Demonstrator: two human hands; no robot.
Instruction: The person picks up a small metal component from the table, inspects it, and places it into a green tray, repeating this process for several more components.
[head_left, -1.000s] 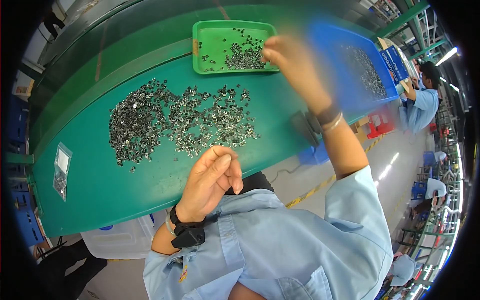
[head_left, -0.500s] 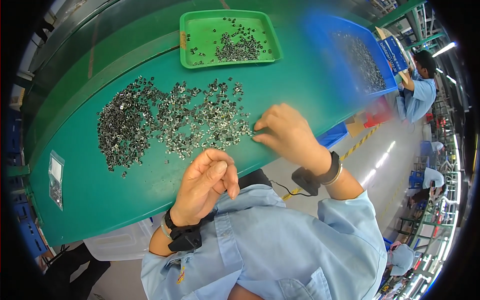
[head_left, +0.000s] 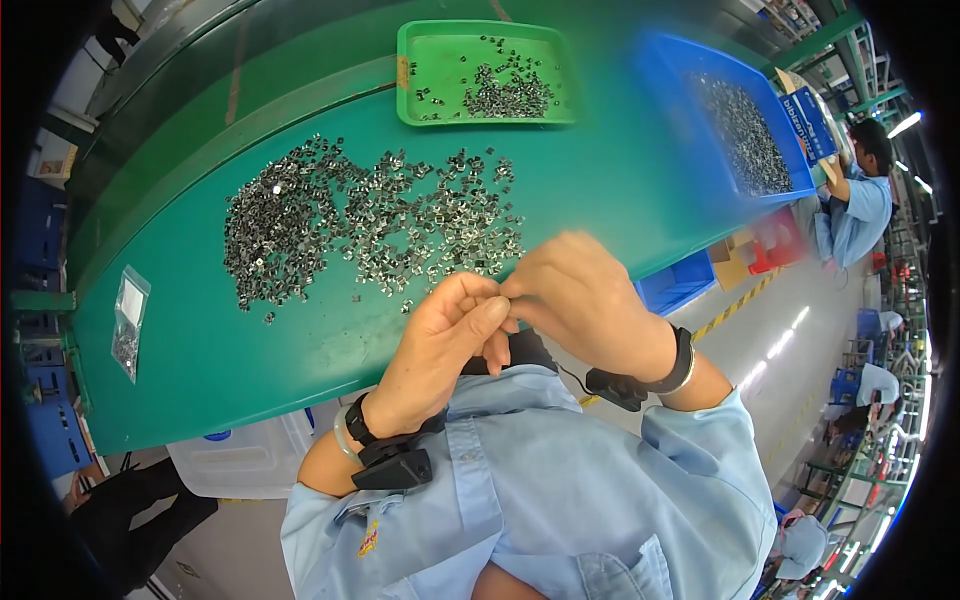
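Observation:
Fingertips of my left hand (head_left: pixel 445 335) and my right hand (head_left: pixel 585 297) meet just in front of the table's near edge. Both hands are closed in a pinch, and whatever sits between the fingers is too small or hidden to name. Beyond them, a spread of small black and silver metal parts (head_left: pixel 430 220) lies on the green table (head_left: pixel 330 350). Its left side is a denser heap (head_left: pixel 275 225). At the far side stands a shallow green tray (head_left: pixel 415 110) holding more of the same small parts.
A blue bin (head_left: pixel 690 150) full of small parts stands at the right, with a blue carton (head_left: pixel 808 125) behind it. A clear bag (head_left: pixel 130 320) of parts lies at the left. Under the table is a clear plastic box (head_left: pixel 250 460). A co-worker (head_left: pixel 860 205) is at the far right.
My right hand has drawn back from the right edge of the spread to meet my left hand, fingertips together. The view has shifted slightly, so the table things appear further right.

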